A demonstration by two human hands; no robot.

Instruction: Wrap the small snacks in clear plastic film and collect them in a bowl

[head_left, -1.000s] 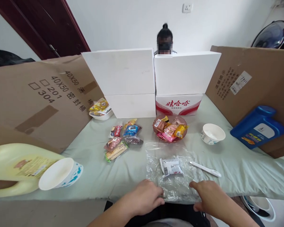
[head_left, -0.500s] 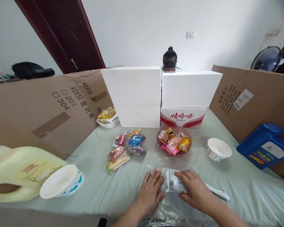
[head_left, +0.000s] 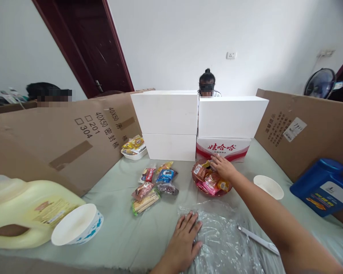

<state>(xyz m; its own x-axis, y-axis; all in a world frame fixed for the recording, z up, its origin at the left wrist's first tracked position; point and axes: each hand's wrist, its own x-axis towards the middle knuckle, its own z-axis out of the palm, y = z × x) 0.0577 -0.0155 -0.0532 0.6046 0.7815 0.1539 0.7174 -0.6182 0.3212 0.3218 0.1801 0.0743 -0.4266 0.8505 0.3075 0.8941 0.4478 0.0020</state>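
Presently, the left hand (head_left: pixel 185 240) lies flat, fingers spread and released, on the nine o'clock edge of the bag (head_left: pixel 223 245), while the right hand (head_left: pixel 223 167) reaches over snacks (head_left: pixel 212 179) in the bowl (head_left: pixel 199 188) at twelve o'clock, grip indeterminable.

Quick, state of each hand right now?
Left hand: open, palm down at the clear plastic bag.
Right hand: over the snack bowl; open or closed, cannot be told.

Head camera looks forward, down at hands (head_left: pixel 185 239).
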